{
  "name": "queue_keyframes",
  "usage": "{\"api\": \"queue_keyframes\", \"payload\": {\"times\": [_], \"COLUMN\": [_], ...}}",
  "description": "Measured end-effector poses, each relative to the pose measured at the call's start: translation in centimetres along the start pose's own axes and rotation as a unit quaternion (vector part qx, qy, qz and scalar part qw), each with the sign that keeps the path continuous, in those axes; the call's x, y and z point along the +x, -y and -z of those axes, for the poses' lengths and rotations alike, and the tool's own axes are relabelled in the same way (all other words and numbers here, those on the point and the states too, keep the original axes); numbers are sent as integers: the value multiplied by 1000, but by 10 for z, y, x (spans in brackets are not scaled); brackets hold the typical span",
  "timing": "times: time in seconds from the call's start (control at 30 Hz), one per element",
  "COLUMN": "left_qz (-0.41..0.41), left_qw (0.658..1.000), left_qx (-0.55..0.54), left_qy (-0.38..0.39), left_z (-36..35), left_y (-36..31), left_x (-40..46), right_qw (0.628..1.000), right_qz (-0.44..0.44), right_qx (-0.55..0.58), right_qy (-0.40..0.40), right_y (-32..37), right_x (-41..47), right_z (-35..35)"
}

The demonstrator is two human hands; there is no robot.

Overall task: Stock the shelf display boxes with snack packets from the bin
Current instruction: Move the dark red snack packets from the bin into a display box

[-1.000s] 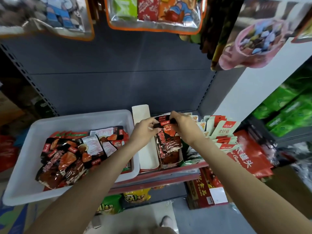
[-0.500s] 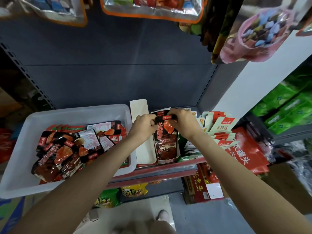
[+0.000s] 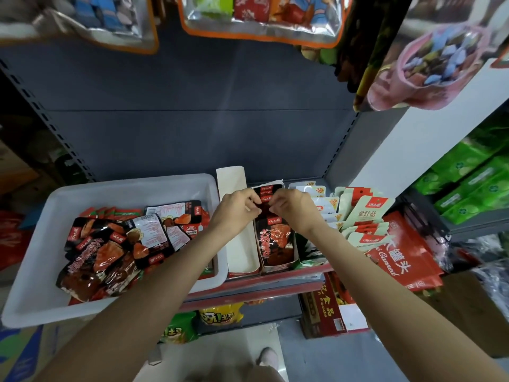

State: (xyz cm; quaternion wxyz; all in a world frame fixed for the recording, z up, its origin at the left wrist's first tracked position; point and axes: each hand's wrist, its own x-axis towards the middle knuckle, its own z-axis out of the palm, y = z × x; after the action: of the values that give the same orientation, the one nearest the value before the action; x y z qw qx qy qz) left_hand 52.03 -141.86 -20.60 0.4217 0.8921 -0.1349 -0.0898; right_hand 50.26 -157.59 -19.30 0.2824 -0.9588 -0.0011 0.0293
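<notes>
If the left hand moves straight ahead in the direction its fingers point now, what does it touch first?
The left hand points rightward; its curled fingers already pinch the black-and-red snack packets standing in the cardboard display box. Just beyond them is the right hand, though depth is unclear.

Setting: retail shop aisle. Grey metal gondola shelving (image 3: 192, 133) with perforated uprights; hanging candy bags (image 3: 261, 20) above; snack packets in cardboard display boxes (image 3: 278, 244); white restocking bin (image 3: 41, 244); green packs (image 3: 473, 186) on neighbouring shelves.

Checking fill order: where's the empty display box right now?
Head view, centre: the empty display box stands on the shelf between the white bin on its left and the box of dark packets on its right.
</notes>
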Motion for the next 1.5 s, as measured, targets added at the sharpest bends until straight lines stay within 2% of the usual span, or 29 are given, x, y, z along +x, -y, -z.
{"api": "queue_keyframes", "payload": {"times": [0.17,0.27,0.37,0.47,0.53,0.63,0.7,0.77,0.87,0.93,1.03,1.1,1.23,1.3,1.4,1.5], "left_qz": [60,105,150,161,154,126,104,92,33,-16,-45,-73,-109,-96,-47,-37], "left_qw": [993,984,978,977,971,937,923,924,942,959,978,975,969,971,982,986], "left_qx": [-49,-53,-12,99,185,306,350,353,329,281,169,150,118,85,36,-5], "left_qy": [-92,-133,-142,-99,-12,109,124,116,63,-4,-115,-149,-189,-204,-177,-164], "left_z": [35,57,75,87,93,98,99,99,97,96,103,108,109,107,102,93], "left_y": [31,70,114,149,165,180,183,180,174,169,160,151,127,114,100,86], "left_x": [-21,-40,-56,-69,-76,-81,-81,-80,-82,-86,-87,-86,-83,-79,-69,-57], "right_qw": [990,986,981,983,979,959,943,939,946,960,978,982,977,972,964,959], "right_qz": [11,34,40,48,58,78,101,109,104,94,114,114,105,107,114,107], "right_qx": [140,160,170,109,44,-57,-87,-102,-79,-2,50,101,183,206,239,261], "right_qy": [8,37,84,142,191,268,304,311,296,265,168,108,41,16,-9,-10], "right_y": [34,61,88,107,115,117,114,113,114,114,111,109,109,107,99,87], "right_x": [3,6,10,16,21,22,23,24,27,26,23,21,17,17,16,12], "right_z": [-18,-44,-79,-120,-145,-166,-173,-176,-178,-173,-157,-144,-119,-107,-89,-72]}}
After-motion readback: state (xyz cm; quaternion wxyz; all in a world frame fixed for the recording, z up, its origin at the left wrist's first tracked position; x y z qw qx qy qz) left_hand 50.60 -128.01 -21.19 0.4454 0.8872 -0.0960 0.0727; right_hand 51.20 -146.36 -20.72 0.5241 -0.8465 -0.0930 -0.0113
